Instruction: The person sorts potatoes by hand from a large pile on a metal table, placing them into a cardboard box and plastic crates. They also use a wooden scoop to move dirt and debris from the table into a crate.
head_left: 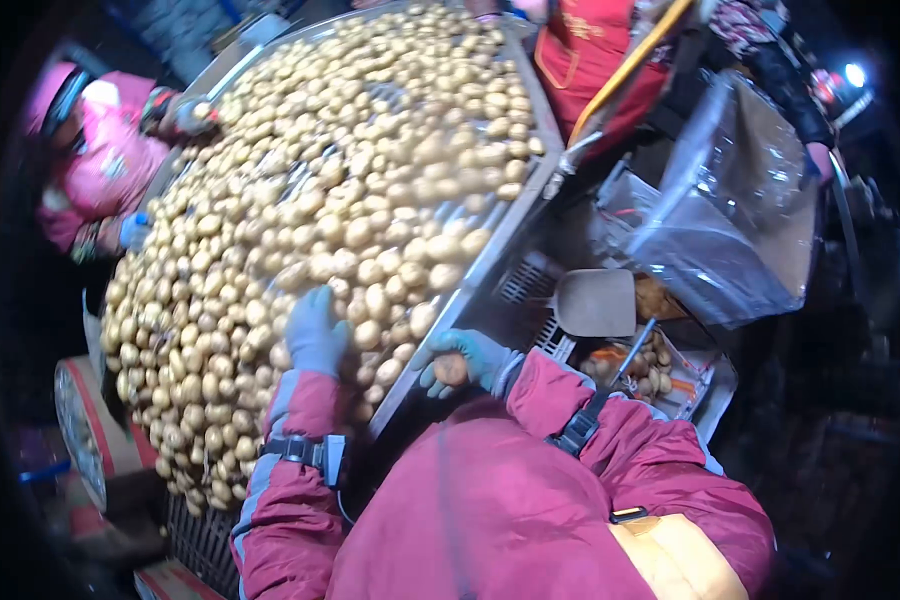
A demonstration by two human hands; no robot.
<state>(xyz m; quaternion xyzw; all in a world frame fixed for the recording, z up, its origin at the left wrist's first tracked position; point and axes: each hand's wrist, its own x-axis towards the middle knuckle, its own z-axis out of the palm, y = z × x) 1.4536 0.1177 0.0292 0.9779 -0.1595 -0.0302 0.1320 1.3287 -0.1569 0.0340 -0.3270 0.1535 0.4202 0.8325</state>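
Many pale yellow potatoes (pixel 215 345) cover a metal-edged table (pixel 470 285). My left hand (pixel 315 330), in a grey-blue glove, rests among the potatoes near the table's close side. Its fingers are stretched forward with the thumb apart, and I see nothing held in it. Just outside the metal rim is my right hand (pixel 485 358), in a teal and grey glove. Its fingers curl round a single brownish potato (pixel 450 369).
A person in pink (pixel 115 150) works at the left edge, and one in a red apron (pixel 605 60) stands opposite. On the right are a plastic-lined box (pixel 720 220), a beige stool seat (pixel 595 303) and a bin of potatoes (pixel 655 365). Cartons (pixel 95 430) stand lower left.
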